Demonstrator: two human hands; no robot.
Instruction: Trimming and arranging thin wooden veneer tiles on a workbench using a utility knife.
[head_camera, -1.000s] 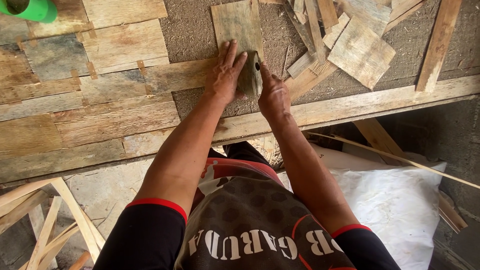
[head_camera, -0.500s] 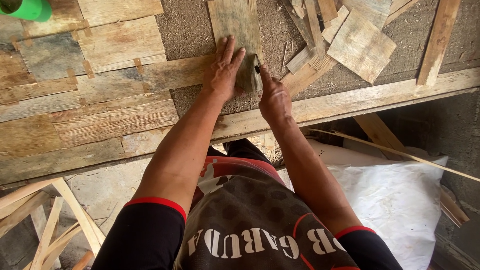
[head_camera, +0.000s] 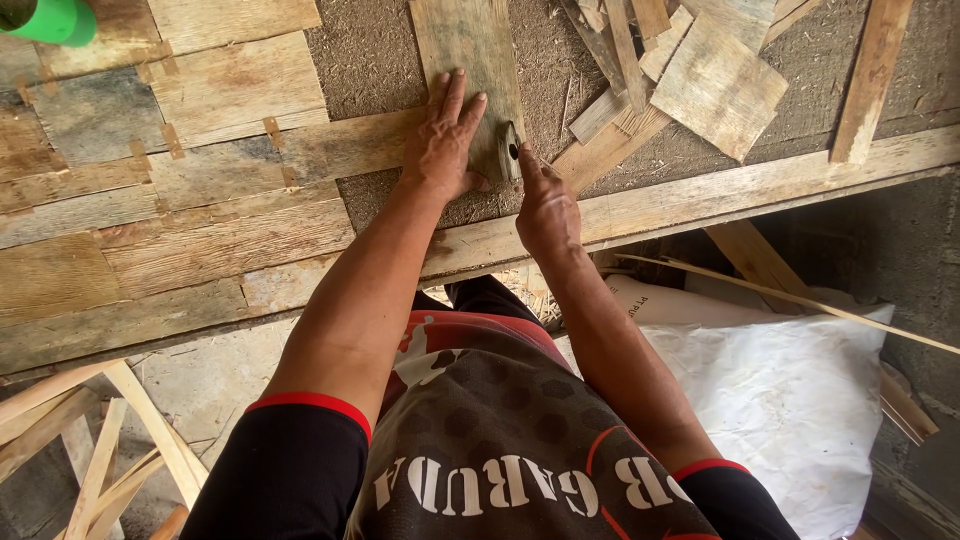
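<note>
While a green tube (head_camera: 52, 18) pokes in at the top left corner, old wooden boards (head_camera: 150, 200) lie side by side on the left, grey and brown, with small strips of tape on them. Below them, at the bottom left, thin wooden sticks (head_camera: 110, 450) cross each other.

Moving to the middle, the left hand (head_camera: 445, 140) lies flat on a small grey plank (head_camera: 470, 60). Its fingers are spread out and open, pressing down on the wood, not gripping anything. The plank sits on a rough, dusty brown work top (head_camera: 370, 50) and points away from the person.

Just to the right, a small round metal tool (head_camera: 508, 152) stands at the plank's edge. The right hand (head_camera: 545, 205) is at this tool, with one finger stretched onto it and the other fingers curled in. I cannot tell how tightly it holds the tool.

Further right, a heap of wood scraps (head_camera: 700, 70) rests on the top. A long beam (head_camera: 760, 180) runs along the near edge. Down at the bottom right lies a white sack (head_camera: 800, 400)
</note>
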